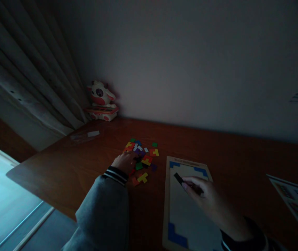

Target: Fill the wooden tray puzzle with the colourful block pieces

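Right hand (203,193) pinched a dark piece (178,179) over the puzzle tray (167,195); best laid flat, square to the frame. Left hand (125,161) rested, fingers curled, grip unclear, on loose coloured pieces (142,153).

Left hand (125,161) palm down, fingers curled — right hand (203,195) pinching, arm outstretched

A dim wooden desk (73,167) is seen against a pale wall. The left hand (125,161) is laid on a heap of coloured puzzle pieces (142,155). A dark piece (178,179) is pinched in the fingertips of the right hand (203,195) above a wooden puzzle board (166,209), where blue pieces (175,236) are already set in the corners. A toy cow (101,101) stands beside the curtain (26,80).
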A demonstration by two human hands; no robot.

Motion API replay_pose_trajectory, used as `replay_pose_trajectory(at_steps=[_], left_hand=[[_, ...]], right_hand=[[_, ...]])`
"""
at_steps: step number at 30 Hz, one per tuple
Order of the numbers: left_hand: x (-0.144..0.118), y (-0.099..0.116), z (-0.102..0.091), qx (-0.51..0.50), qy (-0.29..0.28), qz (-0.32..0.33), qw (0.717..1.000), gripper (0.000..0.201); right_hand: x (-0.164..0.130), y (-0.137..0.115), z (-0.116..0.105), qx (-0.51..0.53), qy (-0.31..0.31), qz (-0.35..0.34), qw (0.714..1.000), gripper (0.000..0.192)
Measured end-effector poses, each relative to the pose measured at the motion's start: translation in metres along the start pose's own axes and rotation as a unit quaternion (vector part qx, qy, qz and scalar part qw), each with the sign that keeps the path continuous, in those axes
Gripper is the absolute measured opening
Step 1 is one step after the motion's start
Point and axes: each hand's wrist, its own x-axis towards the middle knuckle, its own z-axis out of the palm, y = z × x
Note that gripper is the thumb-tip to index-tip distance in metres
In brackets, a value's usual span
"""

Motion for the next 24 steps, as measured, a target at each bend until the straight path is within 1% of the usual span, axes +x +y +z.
replay_pose_trajectory(at_steps=[3, 5, 8, 13, 20, 24], left_hand=[[0.006, -0.013, 0.006, -0.013, 0.000, 0.008, 1.000, 0.030], [0.010, -0.017, 0.010, -0.023, -0.003, 0.019, 1.000, 0.034], [0.014, -0.013, 0.014, -0.026, -0.011, 0.044, 0.999, 0.039], [0.012, -0.004, 0.015, -0.032, 0.006, 0.041, 0.999, 0.027], [0.013, -0.011, 0.018, -0.031, 0.007, 0.060, 0.998, 0.025], [0.015, -0.010, 0.017, -0.031, 0.003, 0.054, 0.998, 0.026]], right_hand=[[-0.001, -0.006, 0.011, 0.010, -0.015, -0.003, 1.000, 0.028], [-0.001, -0.010, 0.017, 0.017, -0.020, -0.012, 1.000, 0.026], [0.001, -0.014, 0.022, 0.022, -0.020, -0.020, 0.999, 0.025], [0.006, -0.019, 0.032, 0.027, -0.037, -0.029, 0.999, 0.023], [0.020, -0.039, 0.052, 0.013, -0.064, -0.060, 0.996, 0.021], [0.036, -0.048, 0.061, -0.037, -0.051, -0.072, 0.995, 0.020]])
